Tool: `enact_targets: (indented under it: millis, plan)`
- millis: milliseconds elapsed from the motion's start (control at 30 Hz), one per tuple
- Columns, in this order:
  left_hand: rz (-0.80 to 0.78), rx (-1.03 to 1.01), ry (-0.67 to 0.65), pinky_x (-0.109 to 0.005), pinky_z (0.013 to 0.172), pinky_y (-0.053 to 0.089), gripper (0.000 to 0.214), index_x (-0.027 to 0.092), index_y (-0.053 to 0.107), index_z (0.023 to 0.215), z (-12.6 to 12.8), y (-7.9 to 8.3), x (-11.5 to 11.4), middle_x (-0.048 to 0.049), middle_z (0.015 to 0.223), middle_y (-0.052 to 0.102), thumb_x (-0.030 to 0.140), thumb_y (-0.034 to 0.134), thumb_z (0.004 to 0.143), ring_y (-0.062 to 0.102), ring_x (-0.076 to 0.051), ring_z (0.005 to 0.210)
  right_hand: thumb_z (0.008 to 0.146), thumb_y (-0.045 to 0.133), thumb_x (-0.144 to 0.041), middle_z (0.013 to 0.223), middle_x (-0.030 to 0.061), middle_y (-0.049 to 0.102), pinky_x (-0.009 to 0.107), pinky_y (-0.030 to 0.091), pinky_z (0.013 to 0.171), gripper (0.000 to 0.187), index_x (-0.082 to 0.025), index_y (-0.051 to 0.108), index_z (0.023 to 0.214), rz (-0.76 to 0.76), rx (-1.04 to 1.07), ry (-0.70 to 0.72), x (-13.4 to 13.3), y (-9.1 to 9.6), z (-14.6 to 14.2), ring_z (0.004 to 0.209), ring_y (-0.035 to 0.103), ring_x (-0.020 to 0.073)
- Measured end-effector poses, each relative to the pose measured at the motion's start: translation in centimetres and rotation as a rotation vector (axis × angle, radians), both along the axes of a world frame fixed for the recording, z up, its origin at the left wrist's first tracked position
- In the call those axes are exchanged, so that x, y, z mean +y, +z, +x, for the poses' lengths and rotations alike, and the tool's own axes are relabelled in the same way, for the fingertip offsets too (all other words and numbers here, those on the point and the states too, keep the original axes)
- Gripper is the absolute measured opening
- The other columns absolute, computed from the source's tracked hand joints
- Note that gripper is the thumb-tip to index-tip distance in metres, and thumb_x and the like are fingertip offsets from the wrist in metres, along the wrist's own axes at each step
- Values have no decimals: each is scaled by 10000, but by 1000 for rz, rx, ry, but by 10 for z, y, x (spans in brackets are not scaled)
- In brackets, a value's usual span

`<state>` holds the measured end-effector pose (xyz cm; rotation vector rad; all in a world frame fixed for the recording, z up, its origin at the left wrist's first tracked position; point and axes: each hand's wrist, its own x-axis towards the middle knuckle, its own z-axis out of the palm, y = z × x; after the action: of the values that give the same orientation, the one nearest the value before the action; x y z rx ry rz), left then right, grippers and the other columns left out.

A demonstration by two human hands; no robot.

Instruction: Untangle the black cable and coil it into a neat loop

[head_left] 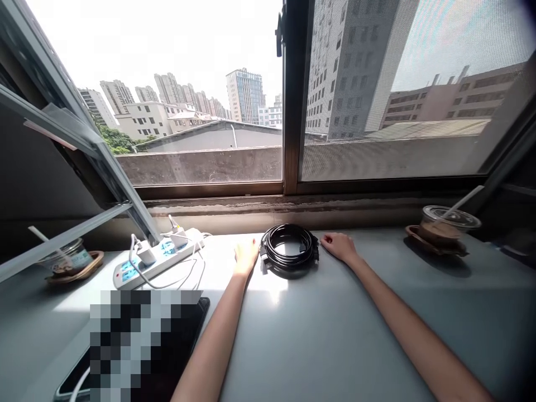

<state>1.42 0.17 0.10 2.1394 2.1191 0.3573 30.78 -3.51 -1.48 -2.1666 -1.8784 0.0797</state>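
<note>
Rested both forearms on the grey table point(301, 346), stretched toward the window, with a coil of black cable point(288, 262) lying flat between the two hands. Set the left hand point(246, 255) just to the left of the coil, bleached by sunlight, with fingers curled in toward the palm. Placed the right hand point(340, 247) just to the right, with fingers closed into a fist. Could not tell touching from a narrow gap on either side of the cable. Saw the coil wound in several loops, with connectors at its left and right edges. Found a white power strip point(162, 262) slanting across the table to the left of the left hand, with blue socket faces, two white plugs seated in it and pale cords trailing around. Saw a dark tablet point(180, 335) lying nearer the body, beside the left forearm, largely blurred into squares. Noted a clear lidded cup point(444, 226) with a brown drink and a straw well over to the right, standing in a brown holder point(438, 244), and a similar cup at the far left, partly behind a grey metal frame point(115, 170). Looked out past the back edge of the table through a dark window frame point(292, 111) onto low roofs and tall buildings point(245, 95).
</note>
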Motion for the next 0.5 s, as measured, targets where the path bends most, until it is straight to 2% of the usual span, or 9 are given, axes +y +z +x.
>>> enact_targets:
  millis: [233,500]
  plan:
    - [-6,20,-10,-368,835,461,374,131,646,919,1,3,-2,-94,918,663,357,353,971,615,-190,903,916,504,-386,942,45,622,338,508,767,271,-143,612,964,-13,-15,-11,0,1,0,836,597,146]
    - [-37,62,-9,-380,872,473,309,132,627,962,1,4,-1,-79,968,639,380,442,949,602,-175,922,914,507,-386,939,44,623,335,511,759,274,-138,612,966,-9,-16,-14,-1,0,0,832,599,147]
